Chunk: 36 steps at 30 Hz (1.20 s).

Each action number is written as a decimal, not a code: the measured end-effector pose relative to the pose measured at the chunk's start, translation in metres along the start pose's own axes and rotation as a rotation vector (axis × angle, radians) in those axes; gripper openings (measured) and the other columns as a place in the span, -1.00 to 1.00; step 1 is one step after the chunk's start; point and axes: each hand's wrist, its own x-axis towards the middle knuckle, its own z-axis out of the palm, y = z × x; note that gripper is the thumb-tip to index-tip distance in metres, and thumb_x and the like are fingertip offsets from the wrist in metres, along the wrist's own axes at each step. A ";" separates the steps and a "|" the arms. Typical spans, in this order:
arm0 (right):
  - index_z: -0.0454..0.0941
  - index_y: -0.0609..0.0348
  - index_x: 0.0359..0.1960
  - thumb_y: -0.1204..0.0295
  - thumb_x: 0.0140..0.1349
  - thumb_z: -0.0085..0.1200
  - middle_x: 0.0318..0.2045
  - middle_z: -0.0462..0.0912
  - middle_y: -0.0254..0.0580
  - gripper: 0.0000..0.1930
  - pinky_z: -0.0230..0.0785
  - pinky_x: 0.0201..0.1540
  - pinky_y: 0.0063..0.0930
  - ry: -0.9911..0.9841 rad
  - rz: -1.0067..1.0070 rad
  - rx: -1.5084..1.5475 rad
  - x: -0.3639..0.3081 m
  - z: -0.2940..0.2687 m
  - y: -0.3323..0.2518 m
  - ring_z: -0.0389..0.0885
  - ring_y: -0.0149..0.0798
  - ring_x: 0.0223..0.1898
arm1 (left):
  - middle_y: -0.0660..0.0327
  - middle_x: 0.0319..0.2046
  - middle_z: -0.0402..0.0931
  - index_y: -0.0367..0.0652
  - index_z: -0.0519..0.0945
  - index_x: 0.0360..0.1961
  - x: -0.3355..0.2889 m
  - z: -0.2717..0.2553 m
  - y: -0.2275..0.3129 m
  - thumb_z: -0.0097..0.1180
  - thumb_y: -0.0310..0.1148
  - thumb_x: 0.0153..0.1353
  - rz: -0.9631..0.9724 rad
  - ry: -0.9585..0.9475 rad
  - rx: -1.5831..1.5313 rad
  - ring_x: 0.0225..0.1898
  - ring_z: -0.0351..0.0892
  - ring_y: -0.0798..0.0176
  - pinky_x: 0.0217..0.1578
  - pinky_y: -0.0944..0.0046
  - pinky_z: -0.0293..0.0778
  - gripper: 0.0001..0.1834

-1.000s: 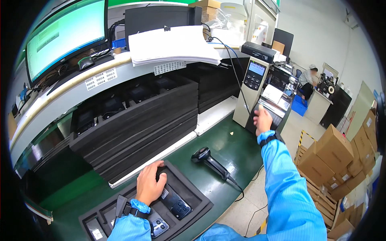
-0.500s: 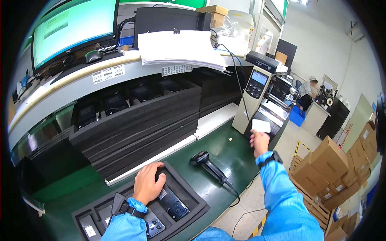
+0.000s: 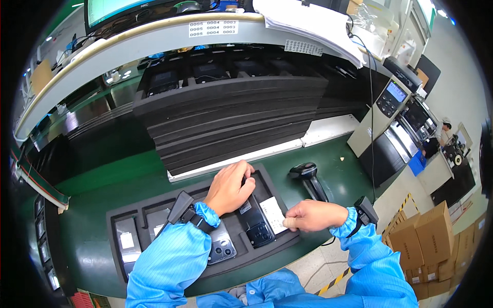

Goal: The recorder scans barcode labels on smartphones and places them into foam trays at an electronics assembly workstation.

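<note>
My left hand [image 3: 230,188] is closed around the upper end of a dark smartphone [image 3: 258,226], its fingertips partly hidden. The phone lies with its camera end toward me in a black foam tray [image 3: 264,251]. Beside the phone, my right hand [image 3: 314,215] pinches the edge of a white printed label [image 3: 272,213], which reaches over the tray's right side. A second smartphone [image 3: 222,246], grey-blue, lies partly under my left sleeve. Another phone [image 3: 127,240] with a white sticker fills the leftmost slot.
A black barcode scanner [image 3: 310,179] lies right of the tray on the green table [image 3: 339,187]. Stacked foam trays [image 3: 236,120] stand behind, under a shelf [image 3: 159,43]. At the right is a label printer [image 3: 382,115]; cardboard boxes [image 3: 423,236] are beyond. A person [image 3: 442,132] sits farther back.
My right hand has come from the label printer to the tray, carrying the white label. The view has shifted left and down. My left hand stays at the phone's upper end.
</note>
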 end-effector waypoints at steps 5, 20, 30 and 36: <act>0.56 0.26 -0.52 0.14 0.20 0.37 -0.65 0.56 -0.19 -0.59 0.39 -0.48 -0.28 0.931 -0.044 0.062 0.008 0.010 0.025 0.47 -0.30 -0.60 | 0.03 -0.03 0.56 -0.18 0.47 -0.24 -0.005 -0.002 0.001 0.09 -0.18 0.30 -0.010 -0.070 0.140 -0.03 0.55 -0.09 -0.02 -0.01 0.43 -0.74; 0.55 0.26 0.15 0.28 0.23 0.30 -0.37 0.67 -0.15 -0.51 0.47 -0.34 -0.44 1.019 -0.102 0.545 0.014 0.002 0.080 0.60 -0.33 -0.46 | -0.03 0.15 0.38 -0.18 0.51 -0.07 -0.016 -0.022 0.013 0.14 -0.16 0.30 -0.106 -0.148 0.154 0.13 0.45 -0.16 0.14 -0.04 0.39 -0.66; 0.52 0.28 0.09 0.20 0.39 0.14 -0.45 0.61 -0.17 -0.59 0.40 -0.52 -0.51 -0.083 -0.038 1.228 0.017 0.063 -0.063 0.54 -0.36 -0.57 | 0.02 0.14 0.47 -0.14 0.61 -0.11 -0.083 -0.087 -0.010 0.08 -0.16 0.36 -0.137 -0.137 0.366 0.13 0.47 -0.08 0.17 0.00 0.34 -0.72; 0.44 0.29 0.14 0.26 0.43 0.09 -0.38 0.66 0.01 -0.60 0.38 -0.55 -0.46 -0.082 -0.044 1.123 0.029 0.084 -0.087 0.53 -0.29 -0.62 | 0.00 0.18 0.47 0.04 0.65 0.11 -0.085 -0.083 -0.012 0.06 -0.12 0.39 -0.118 -0.126 0.385 0.21 0.43 -0.10 0.20 -0.02 0.33 -0.64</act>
